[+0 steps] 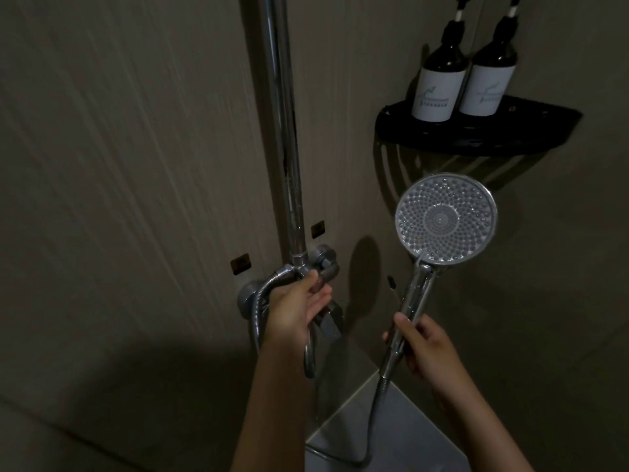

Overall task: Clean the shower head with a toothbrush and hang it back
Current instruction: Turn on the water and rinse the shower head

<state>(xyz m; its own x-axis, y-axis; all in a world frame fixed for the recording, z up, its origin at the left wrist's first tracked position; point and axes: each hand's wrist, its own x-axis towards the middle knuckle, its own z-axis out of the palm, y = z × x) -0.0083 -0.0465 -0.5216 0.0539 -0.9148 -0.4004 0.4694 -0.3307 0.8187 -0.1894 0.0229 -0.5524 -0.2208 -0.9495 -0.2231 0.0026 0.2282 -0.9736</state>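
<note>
Chrome shower head (pixel 446 219): one (right hand (pixel 425 349) grips); bottles (pixel 437 80) (pixel 490 80): two; shelf (pixel 442 139): one.

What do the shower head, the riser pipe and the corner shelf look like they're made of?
Shower head: chrome-look rim and handle with bright highlights, plated plastic or metal, can't tell which. Its face is studded with translucent, probably rubbery nozzles.
Riser pipe: polished metal with mirror-like reflections.
Corner shelf: matte black with no shine, likely plastic.
</note>
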